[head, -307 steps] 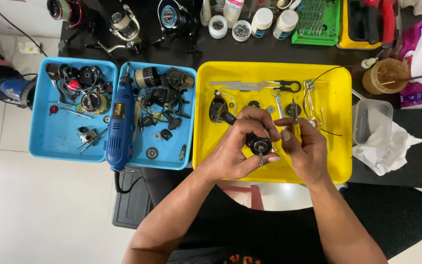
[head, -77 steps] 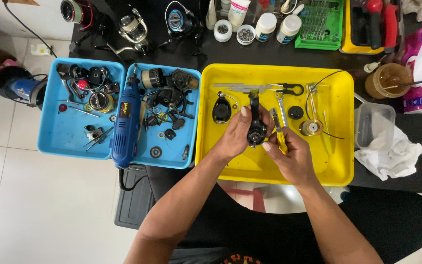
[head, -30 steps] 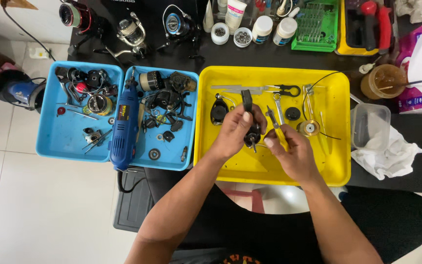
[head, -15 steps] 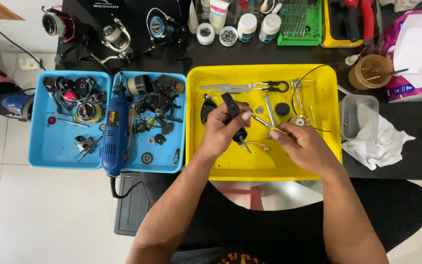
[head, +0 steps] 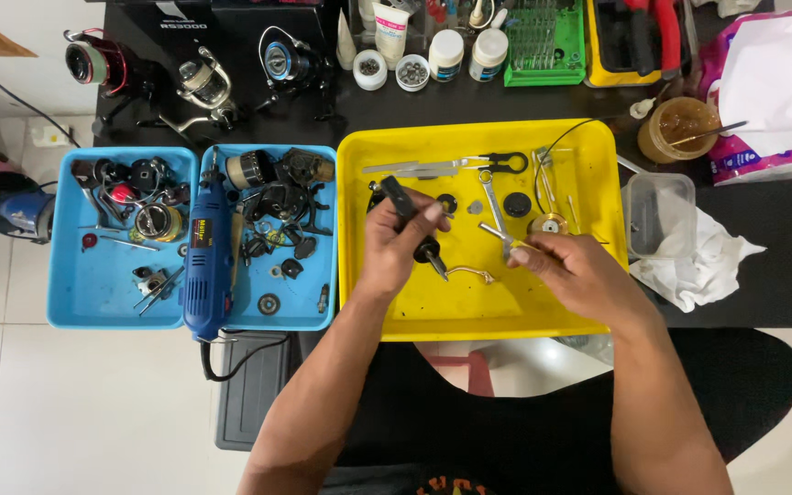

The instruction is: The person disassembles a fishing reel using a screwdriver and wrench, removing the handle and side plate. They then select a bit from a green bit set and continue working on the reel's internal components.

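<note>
Head view: the left hand (head: 394, 240) is closed around a black reel part (head: 412, 223) over the yellow tray (head: 469, 316); much of the part hides under the fingers. The right hand (head: 568, 273) pinches a thin metal tool (head: 499, 235); what kind is hard to tell. The yellow tray also holds a wrench (head: 490, 197) and small round bits. The blue tray (head: 93, 302) holds a blue power tool (head: 205, 266) and many dark parts.
</note>
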